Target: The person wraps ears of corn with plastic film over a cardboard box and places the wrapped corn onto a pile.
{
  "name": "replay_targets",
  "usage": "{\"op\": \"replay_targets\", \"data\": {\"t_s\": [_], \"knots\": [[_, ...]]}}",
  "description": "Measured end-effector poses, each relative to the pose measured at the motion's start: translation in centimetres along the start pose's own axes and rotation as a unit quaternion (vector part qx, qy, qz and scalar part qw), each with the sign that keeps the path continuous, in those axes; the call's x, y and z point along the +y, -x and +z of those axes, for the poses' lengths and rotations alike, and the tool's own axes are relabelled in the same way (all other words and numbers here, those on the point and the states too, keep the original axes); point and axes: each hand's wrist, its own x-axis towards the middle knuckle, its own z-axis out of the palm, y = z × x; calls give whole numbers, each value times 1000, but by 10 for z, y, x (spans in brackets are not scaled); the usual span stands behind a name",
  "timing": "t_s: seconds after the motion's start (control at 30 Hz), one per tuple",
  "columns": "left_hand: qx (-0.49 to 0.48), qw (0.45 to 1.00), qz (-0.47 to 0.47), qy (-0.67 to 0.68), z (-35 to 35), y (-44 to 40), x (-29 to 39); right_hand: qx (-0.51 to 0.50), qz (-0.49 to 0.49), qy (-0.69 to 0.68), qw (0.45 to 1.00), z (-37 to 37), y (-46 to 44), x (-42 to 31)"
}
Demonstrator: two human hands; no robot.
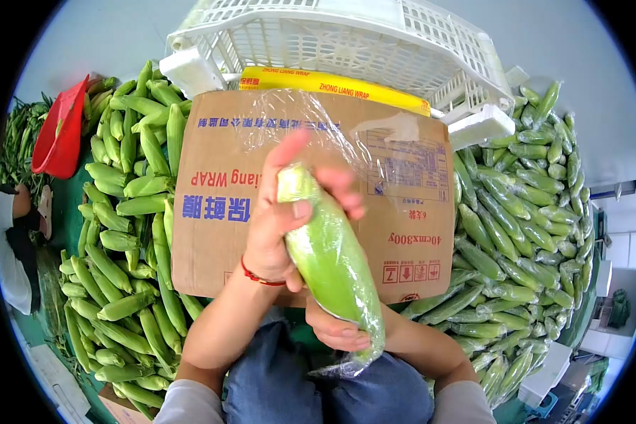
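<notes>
A green ear of corn [332,261] in its husk, with clear cling film around it, is tilted above my lap in front of the carton. My left hand [279,226], a red cord on its wrist, is at the upper end, thumb across the front and fingers behind; the fingertips are blurred. Around the lower end my right hand [336,328] is closed, partly hidden behind the corn. Loose film hangs below that end. Another sheet of clear cling film [283,113] lies over the top of the brown cardboard carton [219,155].
Unwrapped ears of corn [127,205] are piled on the left; film-wrapped ears [523,212] are heaped on the right. Behind the carton are a yellow wrap box [346,88] and a white plastic crate [318,39]. A red scoop-like container [60,134] and another person's leg [14,240] appear far left.
</notes>
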Motion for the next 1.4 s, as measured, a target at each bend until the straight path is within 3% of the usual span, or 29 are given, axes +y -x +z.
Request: {"op": "replay_targets", "data": {"t_s": [0.03, 0.1, 0.17, 0.2, 0.23, 0.3, 0.33, 0.4, 0.43, 0.47, 0.5, 0.53, 0.57, 0.63, 0.67, 0.7, 0.73, 0.8, 0.87, 0.9, 0.93, 0.97, 1.03, 1.13, 1.17, 1.23, 1.3, 1.37, 1.4], "knots": [[25, 999, -12, -33, -8, -3, 4, -4, -3, 14, 1000, 1, -2, -3], [75, 991, -50, -98, -17, -8, 9, 146, -30, 194, 970, 4, 15, -6], [185, 949, -27, -255, -16, -4, 15, 293, -61, 368, 880, 11, 37, -16], [195, 938, -7, -286, -29, 2, 12, 377, -55, 539, 751, 29, 39, -24], [225, 929, 15, -294, -37, 9, 9, 365, -137, 676, 625, 30, 42, -27], [251, 920, 64, -293, -48, 20, 3, 315, -278, 863, 282, 33, 50, -32], [257, 925, 11, -280, -53, 28, 9, 293, -323, 878, 196, 43, 55, -35], [248, 931, -98, -249, -38, 45, 4, 215, -441, 860, 139, 65, 65, -46], [319, 906, -129, -248, -31, 54, -13, 231, -521, 736, 365, 73, 56, -43], [152, 933, -249, -208, -22, 65, 3, 191, -537, 663, 486, 72, 48, -44], [153, 923, -278, -219, -24, 73, 3, 149, -551, 568, 593, 71, 40, -45], [199, 913, -254, -251, -29, 80, -4, 76, -527, 577, 619, 69, 43, -48], [219, 908, -204, -294, -34, 87, -7, 68, -547, 543, 633, 73, 49, -46], [103, 909, -143, -377, -28, 90, -3, 45, -578, 467, 668, 81, 58, -42], [21, 903, -114, -413, -24, 87, 1, 49, -611, 422, 668, 76, 64, -44], [-147, 805, -29, -574, 10, 66, -4, 53, -644, 378, 663, 71, 69, -47], [-302, 650, 61, -695, 36, 50, -13, 95, -701, 348, 615, 70, 65, -35], [-340, 622, 38, -704, 57, 32, -46, 131, -685, 386, 604, 22, 67, -18], [-415, 537, -19, -734, 77, 23, -74, 291, -612, 405, 614, 1, 107, 1], [-446, 491, -45, -747, 81, 22, -81, 292, -616, 306, 664, -13, 139, 1], [-469, 445, 1, -763, 79, 26, -80, 290, -623, 195, 700, -28, 170, 0], [-476, 446, -7, -758, 72, 29, -73, 330, -659, 225, 637, -21, 208, 1], [-413, 500, -3, -761, 34, 45, -50, 420, -747, 90, 507, 18, 284, -10], [-297, 494, -7, -817, -19, 74, -9, 423, -818, 167, 352, 65, 445, -56], [-266, 456, 6, -850, -23, 80, 4, 397, -842, 179, 317, 77, 494, -72], [-188, 438, 38, -878, -48, 93, 27, 355, -864, 207, 292, 93, 520, -95], [-90, 453, 55, -885, -72, 92, 40, 439, -777, 331, 307, 90, 423, -105], [5, 472, 61, -879, -77, 65, 50, 602, -521, 488, 359, 64, 276, -97], [24, 504, 63, -861, -76, 47, 54, 552, -360, 666, 349, 27, 249, -95]]}}
